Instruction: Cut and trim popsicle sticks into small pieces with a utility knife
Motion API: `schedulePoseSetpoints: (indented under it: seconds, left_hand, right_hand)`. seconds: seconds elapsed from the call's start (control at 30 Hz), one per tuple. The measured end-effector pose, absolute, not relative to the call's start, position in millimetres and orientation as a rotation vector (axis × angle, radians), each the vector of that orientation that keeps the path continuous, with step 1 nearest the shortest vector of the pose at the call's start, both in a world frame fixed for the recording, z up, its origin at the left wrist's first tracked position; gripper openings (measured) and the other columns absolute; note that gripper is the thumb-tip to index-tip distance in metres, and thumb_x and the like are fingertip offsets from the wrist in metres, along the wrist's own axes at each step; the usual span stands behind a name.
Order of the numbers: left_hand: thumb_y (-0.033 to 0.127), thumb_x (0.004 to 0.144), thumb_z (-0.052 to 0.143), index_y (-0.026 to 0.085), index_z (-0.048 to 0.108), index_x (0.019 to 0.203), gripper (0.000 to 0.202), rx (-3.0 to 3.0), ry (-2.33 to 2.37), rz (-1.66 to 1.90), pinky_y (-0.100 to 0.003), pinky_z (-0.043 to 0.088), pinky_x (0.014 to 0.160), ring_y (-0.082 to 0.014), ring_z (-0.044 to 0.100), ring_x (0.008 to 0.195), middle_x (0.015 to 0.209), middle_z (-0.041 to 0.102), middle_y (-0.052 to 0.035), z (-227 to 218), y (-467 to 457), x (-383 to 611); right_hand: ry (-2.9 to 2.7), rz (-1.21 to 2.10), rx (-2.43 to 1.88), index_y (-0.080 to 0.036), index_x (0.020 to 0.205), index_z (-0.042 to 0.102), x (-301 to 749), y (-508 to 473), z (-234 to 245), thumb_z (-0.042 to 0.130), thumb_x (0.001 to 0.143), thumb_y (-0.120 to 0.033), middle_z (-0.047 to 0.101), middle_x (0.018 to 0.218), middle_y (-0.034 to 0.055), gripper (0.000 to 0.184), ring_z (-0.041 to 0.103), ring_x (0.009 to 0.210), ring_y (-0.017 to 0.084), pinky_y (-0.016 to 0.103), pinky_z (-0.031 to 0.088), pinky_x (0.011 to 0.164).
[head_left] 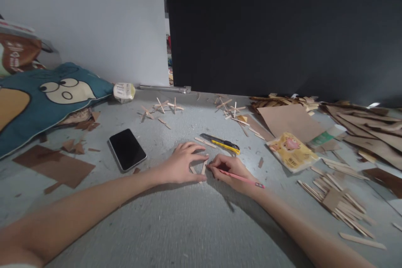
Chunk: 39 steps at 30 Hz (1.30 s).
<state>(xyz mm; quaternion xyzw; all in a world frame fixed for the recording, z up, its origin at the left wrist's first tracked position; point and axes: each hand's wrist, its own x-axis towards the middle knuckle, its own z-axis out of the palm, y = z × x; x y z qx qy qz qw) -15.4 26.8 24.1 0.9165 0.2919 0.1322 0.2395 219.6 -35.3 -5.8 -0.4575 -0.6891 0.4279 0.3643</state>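
Currently, right hand (230, 171): closing its fingers on a pink pencil (241, 179), writing end pointing at thin wooden strips (204, 167). Left hand (184, 164): arching half open, thumb and fingers bracketing those strips, which are lying nearer than the utility knife (225, 145). Risks, as judged: strips skewing, should the pencil be pushing harder than the fingertips are bracing; knuckles catching the knife, should a hand be straying. Grey surface (157, 234): supporting a dark-screened device (127, 149) left of the knife, loose sticks (350, 207) well right. Room: black panel (282, 29) standing beyond the knife, pale panel (84, 12) standing beyond and left.
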Motion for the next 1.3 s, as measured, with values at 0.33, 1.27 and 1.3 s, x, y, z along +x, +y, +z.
schedulePoseSetpoints:
  seconds: [0.33, 1.27, 1.3]
  left_hand:
    - [0.057, 0.081, 0.088, 0.028, 0.074, 0.138, 0.066, 2.520, 0.808, 0.333, -0.063, 0.035, 0.120, -0.0409, 0.046, 0.147, 0.154, 0.061, -0.0125, 25.7, 26.0, -14.4]
    - [0.012, 0.097, 0.054, 0.033, 0.075, 0.134, 0.048, 2.558, 0.788, 0.322, -0.059, 0.037, 0.120, -0.0310, 0.047, 0.146, 0.155, 0.061, -0.0053, 19.0, 32.8, -15.9]
    - [0.015, 0.096, 0.059, 0.032, 0.075, 0.134, 0.046, 2.558, 0.787, 0.329, -0.060, 0.037, 0.120, -0.0322, 0.047, 0.146, 0.155, 0.061, -0.0061, 19.7, 32.0, -15.9]
  right_hand:
    - [-1.756, 1.150, -1.177, -0.023, 0.076, 0.056, 219.2, -35.1, -5.0, 0.069, 0.090, -0.040, 0.057, 0.065, -0.0037, 0.025, 0.043, 0.055, 0.012, 0.027, 0.033, 0.053]
    - [-1.812, 1.133, -1.125, -0.022, 0.076, 0.055, 219.2, -37.9, -5.2, 0.069, 0.089, -0.035, 0.060, 0.070, -0.0021, 0.023, 0.046, 0.061, 0.011, 0.024, 0.037, 0.055]
    - [-1.809, 1.136, -1.122, -0.022, 0.076, 0.055, 219.0, -37.9, -5.0, 0.069, 0.089, -0.035, 0.058, 0.069, -0.0027, 0.023, 0.045, 0.060, 0.011, 0.024, 0.037, 0.055]
